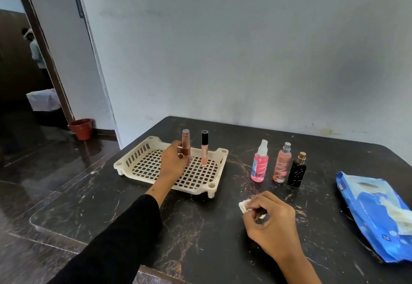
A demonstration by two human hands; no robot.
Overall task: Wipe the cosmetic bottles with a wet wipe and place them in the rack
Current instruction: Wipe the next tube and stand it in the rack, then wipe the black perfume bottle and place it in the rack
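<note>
A cream plastic rack (142,163) with a grid floor sits on the dark table. My left hand (172,163) grips a copper-coloured tube (185,139) standing upright inside the rack. Beside it, a peach lip-gloss tube with a black cap (204,148) stands in the rack. To the right, on the table, stand a pink spray bottle with a clear cap (259,163), a peach spray bottle with a silver top (282,164) and a black bottle with a gold cap (297,171). My right hand (270,221) pinches a crumpled white wet wipe (244,205) near the table's front.
A blue pack of wet wipes (376,212) lies at the table's right edge, one wipe poking out. The wall runs close behind the table. Left of the table is a doorway with a red bucket (81,127) on the floor and a person standing far back.
</note>
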